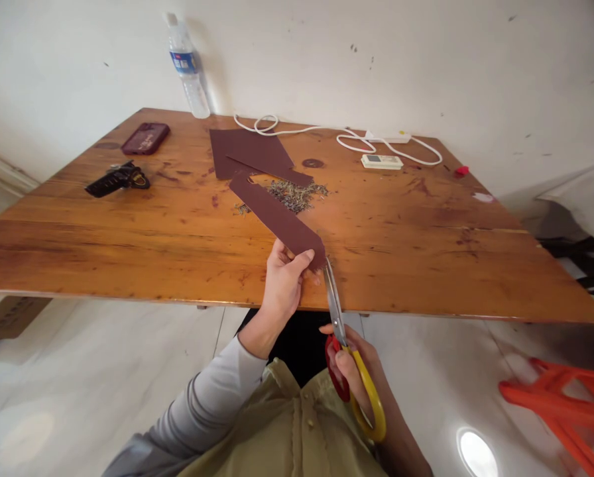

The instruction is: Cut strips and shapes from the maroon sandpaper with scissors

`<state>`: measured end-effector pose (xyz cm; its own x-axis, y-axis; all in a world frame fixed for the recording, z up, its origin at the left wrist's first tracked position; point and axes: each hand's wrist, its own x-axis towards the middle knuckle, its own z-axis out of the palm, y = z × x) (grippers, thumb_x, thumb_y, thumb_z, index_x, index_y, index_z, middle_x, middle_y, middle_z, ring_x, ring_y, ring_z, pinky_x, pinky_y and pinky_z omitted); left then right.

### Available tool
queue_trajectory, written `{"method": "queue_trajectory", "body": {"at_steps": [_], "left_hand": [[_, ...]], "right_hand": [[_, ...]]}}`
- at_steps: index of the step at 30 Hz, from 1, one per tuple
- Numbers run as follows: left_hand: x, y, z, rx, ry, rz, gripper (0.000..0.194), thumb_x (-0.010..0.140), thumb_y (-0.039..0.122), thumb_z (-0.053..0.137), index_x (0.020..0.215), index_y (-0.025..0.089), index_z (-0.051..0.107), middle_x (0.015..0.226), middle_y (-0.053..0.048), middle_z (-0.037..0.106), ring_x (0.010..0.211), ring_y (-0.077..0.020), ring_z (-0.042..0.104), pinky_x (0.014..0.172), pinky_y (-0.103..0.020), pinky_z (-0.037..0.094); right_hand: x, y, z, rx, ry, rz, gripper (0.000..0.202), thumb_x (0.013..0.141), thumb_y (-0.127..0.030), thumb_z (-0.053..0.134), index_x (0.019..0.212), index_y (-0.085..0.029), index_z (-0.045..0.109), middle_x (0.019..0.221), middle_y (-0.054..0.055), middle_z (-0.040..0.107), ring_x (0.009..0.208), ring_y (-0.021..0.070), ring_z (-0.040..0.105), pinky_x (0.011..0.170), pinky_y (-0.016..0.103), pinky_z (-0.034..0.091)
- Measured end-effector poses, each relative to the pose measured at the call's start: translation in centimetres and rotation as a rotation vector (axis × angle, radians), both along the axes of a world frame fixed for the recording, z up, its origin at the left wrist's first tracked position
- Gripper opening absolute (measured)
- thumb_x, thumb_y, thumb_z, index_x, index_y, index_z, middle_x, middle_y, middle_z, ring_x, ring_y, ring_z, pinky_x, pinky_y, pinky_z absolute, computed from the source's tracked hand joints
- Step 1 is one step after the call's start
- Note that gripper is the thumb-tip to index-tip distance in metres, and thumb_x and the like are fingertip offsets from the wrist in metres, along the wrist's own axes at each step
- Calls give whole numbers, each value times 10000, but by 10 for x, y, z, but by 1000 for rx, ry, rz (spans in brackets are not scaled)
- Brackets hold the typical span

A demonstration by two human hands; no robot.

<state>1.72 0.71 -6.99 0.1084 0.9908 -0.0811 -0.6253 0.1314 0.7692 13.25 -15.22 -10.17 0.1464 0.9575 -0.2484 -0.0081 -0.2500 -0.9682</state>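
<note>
My left hand (pixel 284 278) pinches a long strip of dark maroon card (pixel 282 215) near its lower end, thumb on top. The strip slants away to the upper left, above the table. In my right hand (pixel 359 361) are scissors (pixel 334 295) with one red and one yellow handle loop. Their blade tips meet the strip's lower right edge, close to my left fingers. Beyond the strip lies a heap of small dark clippings (pixel 297 195), partly hidden by it. Larger maroon card pieces (pixel 250 149) lie flat behind the heap.
On the wooden table (pixel 426 265) stand a water bottle (pixel 187 73) and, lying flat, a maroon phone (pixel 146 138), black keys (pixel 118 179), a white remote (pixel 382 161) and a power strip (pixel 389 137) with its cable. An orange stool (pixel 560 391) is at right.
</note>
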Motion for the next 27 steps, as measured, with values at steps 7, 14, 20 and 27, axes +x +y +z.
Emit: {"method": "queue_trajectory", "body": {"at_steps": [7,14,20,27], "left_hand": [[-1,-1,-1,4,43,5,402,657,273,878,894,222,558,676,73,661,443,-93,601,418,-231,522],[1,-1,-4,80,49,15,368,719,297,885,904,231,574,659,73,639,471,-110,617,438,-252,547],[0,-1,-5,83,62,-4,363,714,292,888,918,236,594,669,73,643,486,-118,621,451,-262,546],[3,-5,-4,150,117,33,279,746,223,843,919,223,625,735,59,663,589,-89,605,567,-231,529]], "right_hand": [[-4,4,-9,-9,-56,-10,439,814,-529,675,1073,-182,745,641,-61,461,528,128,360,498,266,292],[-5,5,-8,-6,-95,-21,409,805,-490,667,1077,-192,737,624,-73,441,514,126,353,491,267,284],[-6,5,-12,-25,-65,-14,462,830,-548,673,1099,-176,724,631,-74,432,515,125,349,488,262,285],[-11,4,-10,26,-20,-62,477,891,-619,696,1094,-189,732,642,-60,482,512,118,386,489,244,313]]}}
